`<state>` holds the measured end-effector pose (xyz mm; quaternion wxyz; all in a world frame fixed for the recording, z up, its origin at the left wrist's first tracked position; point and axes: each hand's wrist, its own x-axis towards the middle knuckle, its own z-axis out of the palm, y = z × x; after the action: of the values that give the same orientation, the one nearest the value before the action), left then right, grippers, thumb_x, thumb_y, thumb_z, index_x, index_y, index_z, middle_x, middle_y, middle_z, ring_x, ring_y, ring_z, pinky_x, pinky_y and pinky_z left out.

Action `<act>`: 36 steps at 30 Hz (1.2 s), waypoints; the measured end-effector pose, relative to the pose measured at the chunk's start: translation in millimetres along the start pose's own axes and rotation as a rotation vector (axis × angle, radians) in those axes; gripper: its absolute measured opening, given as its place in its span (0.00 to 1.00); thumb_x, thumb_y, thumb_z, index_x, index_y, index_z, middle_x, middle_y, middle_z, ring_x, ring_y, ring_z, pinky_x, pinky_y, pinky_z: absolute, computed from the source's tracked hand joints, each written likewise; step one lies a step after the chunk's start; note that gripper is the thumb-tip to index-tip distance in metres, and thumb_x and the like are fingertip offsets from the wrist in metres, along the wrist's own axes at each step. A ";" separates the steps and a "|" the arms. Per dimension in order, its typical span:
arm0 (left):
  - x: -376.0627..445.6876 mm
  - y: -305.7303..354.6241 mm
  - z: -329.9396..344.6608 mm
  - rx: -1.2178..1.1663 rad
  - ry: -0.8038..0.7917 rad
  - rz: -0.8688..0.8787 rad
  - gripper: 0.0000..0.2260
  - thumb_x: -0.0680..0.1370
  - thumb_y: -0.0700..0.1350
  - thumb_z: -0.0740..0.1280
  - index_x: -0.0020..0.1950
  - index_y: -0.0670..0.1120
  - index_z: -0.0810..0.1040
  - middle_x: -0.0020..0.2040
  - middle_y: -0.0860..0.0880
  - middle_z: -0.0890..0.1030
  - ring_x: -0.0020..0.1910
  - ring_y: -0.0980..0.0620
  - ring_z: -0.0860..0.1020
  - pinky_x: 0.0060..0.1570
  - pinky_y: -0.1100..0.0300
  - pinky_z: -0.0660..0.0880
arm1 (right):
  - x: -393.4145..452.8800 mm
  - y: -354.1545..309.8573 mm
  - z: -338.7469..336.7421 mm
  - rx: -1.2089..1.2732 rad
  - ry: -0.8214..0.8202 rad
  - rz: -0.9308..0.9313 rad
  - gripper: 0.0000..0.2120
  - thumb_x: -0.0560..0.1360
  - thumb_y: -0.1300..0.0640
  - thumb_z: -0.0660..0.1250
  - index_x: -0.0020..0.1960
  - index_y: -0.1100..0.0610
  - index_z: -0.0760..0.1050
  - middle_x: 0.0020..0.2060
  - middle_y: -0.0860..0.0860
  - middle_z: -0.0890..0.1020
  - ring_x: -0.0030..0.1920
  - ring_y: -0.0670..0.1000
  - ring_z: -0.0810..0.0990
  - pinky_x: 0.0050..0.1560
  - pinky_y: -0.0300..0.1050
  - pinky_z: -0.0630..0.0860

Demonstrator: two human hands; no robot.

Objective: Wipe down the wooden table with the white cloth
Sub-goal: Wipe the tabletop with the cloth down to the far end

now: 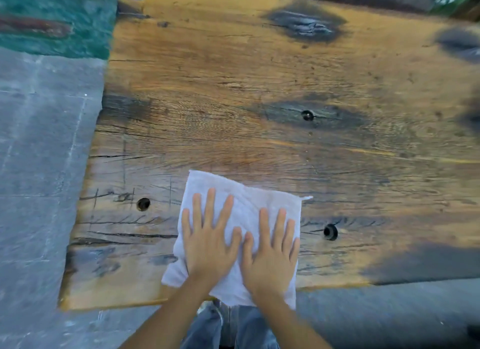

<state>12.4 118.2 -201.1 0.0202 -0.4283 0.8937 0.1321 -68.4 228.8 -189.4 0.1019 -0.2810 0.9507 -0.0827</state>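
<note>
A white cloth [241, 200] lies spread flat on the wooden table [259, 89], near the table's front edge, and its near corner hangs a little over that edge. My left hand [207, 239] presses flat on the cloth's left half, fingers straight and spread. Beside it, my right hand [272, 250] presses flat on the right half in the same way. The two thumbs almost touch in the middle of the cloth.
The tabletop is worn, with dark burnt-looking patches [306, 24] and several small round holes [143, 203]. Its left edge and front edge are close to the cloth. Grey stone paving [39, 154] lies left of the table, and a green surface [57, 18] at far left.
</note>
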 end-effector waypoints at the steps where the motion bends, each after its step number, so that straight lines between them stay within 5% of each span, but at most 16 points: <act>1: -17.5 3.8 3.2 -0.007 -0.009 -0.005 0.33 0.78 0.65 0.55 0.82 0.60 0.52 0.84 0.48 0.50 0.83 0.41 0.48 0.78 0.38 0.51 | -13.8 6.8 0.0 -0.003 -0.014 0.024 0.32 0.80 0.39 0.56 0.82 0.41 0.52 0.83 0.50 0.53 0.82 0.56 0.51 0.79 0.62 0.55; 10: -49.0 21.1 16.4 -0.010 -0.028 -0.125 0.32 0.75 0.63 0.56 0.79 0.61 0.62 0.82 0.47 0.58 0.81 0.36 0.56 0.75 0.33 0.54 | -23.6 -9.4 -22.3 -0.086 0.018 0.268 0.33 0.73 0.35 0.54 0.77 0.44 0.68 0.76 0.58 0.69 0.74 0.65 0.70 0.69 0.68 0.68; 12: -33.4 28.3 16.5 -0.050 -0.027 -0.178 0.33 0.72 0.65 0.58 0.78 0.62 0.64 0.82 0.48 0.60 0.80 0.37 0.57 0.75 0.33 0.52 | -4.1 -31.7 -39.2 -0.046 0.029 0.323 0.35 0.74 0.32 0.48 0.77 0.46 0.63 0.74 0.60 0.71 0.73 0.68 0.71 0.70 0.69 0.66; 16: 9.4 39.5 17.6 -0.066 -0.004 -0.158 0.33 0.72 0.67 0.54 0.77 0.64 0.63 0.82 0.50 0.60 0.81 0.38 0.56 0.75 0.32 0.51 | 48.2 -65.0 -59.1 0.156 0.189 0.505 0.50 0.71 0.28 0.34 0.68 0.56 0.79 0.72 0.65 0.73 0.73 0.71 0.69 0.73 0.72 0.57; 19: 51.7 46.9 13.8 -0.065 0.017 -0.104 0.31 0.74 0.65 0.53 0.77 0.63 0.64 0.82 0.49 0.60 0.81 0.37 0.55 0.75 0.32 0.51 | 81.0 -55.0 -47.4 0.031 0.079 0.382 0.35 0.74 0.34 0.46 0.75 0.47 0.66 0.75 0.64 0.69 0.74 0.71 0.67 0.70 0.74 0.61; 22: 95.1 58.6 10.0 -0.074 0.075 -0.113 0.30 0.73 0.63 0.57 0.77 0.62 0.67 0.82 0.48 0.61 0.81 0.36 0.55 0.74 0.31 0.51 | 125.7 -40.0 -28.3 -0.027 0.067 0.340 0.37 0.69 0.36 0.53 0.76 0.46 0.65 0.76 0.63 0.67 0.75 0.71 0.65 0.71 0.75 0.60; 25: 149.0 64.9 3.6 -0.044 0.092 -0.044 0.31 0.74 0.61 0.58 0.78 0.59 0.66 0.82 0.45 0.59 0.81 0.34 0.55 0.73 0.29 0.52 | 180.6 -37.3 -9.8 -0.028 0.125 0.289 0.35 0.73 0.34 0.52 0.76 0.46 0.70 0.79 0.60 0.64 0.78 0.68 0.62 0.73 0.73 0.56; 36: 368.0 105.6 -20.6 -0.050 0.135 -0.084 0.27 0.79 0.58 0.51 0.79 0.60 0.62 0.83 0.45 0.56 0.81 0.34 0.53 0.74 0.30 0.52 | 406.0 -58.3 -8.7 -0.006 0.208 0.187 0.38 0.75 0.30 0.52 0.82 0.43 0.54 0.82 0.60 0.52 0.81 0.66 0.48 0.75 0.74 0.51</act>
<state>-300.1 -103.6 -213.0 -0.0452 -0.4737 0.8707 0.1245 -373.8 -42.3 -228.3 0.0094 -0.1815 0.9784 -0.0985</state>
